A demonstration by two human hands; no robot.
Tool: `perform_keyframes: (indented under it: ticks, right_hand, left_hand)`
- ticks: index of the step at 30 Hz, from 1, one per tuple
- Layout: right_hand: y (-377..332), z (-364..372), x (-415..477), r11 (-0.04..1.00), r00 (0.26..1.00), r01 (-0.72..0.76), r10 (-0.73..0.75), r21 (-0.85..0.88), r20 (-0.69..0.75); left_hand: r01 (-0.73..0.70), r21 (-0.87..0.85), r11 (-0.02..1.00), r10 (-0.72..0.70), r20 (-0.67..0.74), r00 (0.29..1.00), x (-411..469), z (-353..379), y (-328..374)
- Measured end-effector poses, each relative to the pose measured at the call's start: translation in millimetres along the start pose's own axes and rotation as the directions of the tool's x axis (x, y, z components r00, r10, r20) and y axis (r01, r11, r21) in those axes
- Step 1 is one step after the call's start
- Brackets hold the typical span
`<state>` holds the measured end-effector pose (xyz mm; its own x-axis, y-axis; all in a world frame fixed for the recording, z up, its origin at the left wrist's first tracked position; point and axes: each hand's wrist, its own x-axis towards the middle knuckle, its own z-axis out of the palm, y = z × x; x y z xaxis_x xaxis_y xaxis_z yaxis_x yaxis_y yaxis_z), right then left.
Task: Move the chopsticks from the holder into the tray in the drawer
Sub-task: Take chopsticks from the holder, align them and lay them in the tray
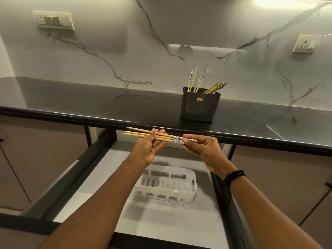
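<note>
Above the empty white slotted tray [167, 186] in the open drawer [86, 177], left hand [149, 146] and right hand [203, 150] pinch a light, stiff, slippery chopstick bundle [158, 137] at mid-shaft and patterned end; beyond the tray, more chopsticks stand in the black holder [200, 106] on the worktop [89, 99].

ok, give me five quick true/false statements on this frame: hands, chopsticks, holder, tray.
1. Both hands hold one bundle of chopsticks level above the open drawer. True: left hand, right hand.
2. The black holder is empty. False: several chopsticks still stand in it.
3. The white tray lies in the drawer with no chopsticks visible in it. True.
4. The holder stands inside the drawer. False: it stands on the dark countertop.
5. The right wrist wears a black bead bracelet. True.
</note>
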<state>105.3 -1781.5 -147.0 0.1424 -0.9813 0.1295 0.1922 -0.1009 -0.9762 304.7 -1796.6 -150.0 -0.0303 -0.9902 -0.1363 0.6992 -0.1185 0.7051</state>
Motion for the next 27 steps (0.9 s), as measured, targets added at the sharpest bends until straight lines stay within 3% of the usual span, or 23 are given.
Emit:
perform_keyframes:
  ticks: [9, 12, 16, 18, 21, 25, 27]
  right_hand:
    - [4.2, -4.3, 0.5, 0.995, 0.995, -0.096, 0.095, -0.018, -0.028]
    - [7.2, -8.6, 1.7, 0.985, 0.987, -0.157, 0.155, -0.069, -0.031]
    - [10.6, -20.2, 5.4, 0.958, 0.971, -0.24, 0.233, -0.16, -0.061]
    - [13.3, -27.2, 7.5, 0.937, 0.963, -0.268, 0.257, -0.222, -0.076]
    - [20.1, -32.9, 8.9, 0.887, 0.951, -0.306, 0.299, -0.346, -0.074]
    - [37.3, -26.7, 10.2, 0.844, 0.918, -0.384, 0.392, -0.375, -0.056]
    - [48.1, -21.7, 10.6, 0.823, 0.898, -0.427, 0.436, -0.375, -0.066]
  left_hand:
    - [0.027, 0.019, 0.999, -0.024, -0.129, 0.991, 3.2, -6.6, 3.4]
    - [0.043, 0.019, 0.999, -0.037, -0.231, 0.972, 5.7, -15.1, 7.0]
    - [0.075, 0.371, 0.926, 0.116, -0.469, 0.875, 18.1, -35.8, 13.7]
    - [0.106, 0.574, 0.812, 0.207, -0.453, 0.867, 24.6, -45.3, 18.5]
    - [0.201, 0.806, 0.556, 0.26, -0.398, 0.88, 29.5, -57.7, 20.0]
    - [0.359, 0.932, 0.051, 0.129, -0.363, 0.923, 22.5, -69.2, 10.5]
    - [0.368, 0.919, -0.14, 0.047, -0.365, 0.93, 18.9, -74.7, 6.3]
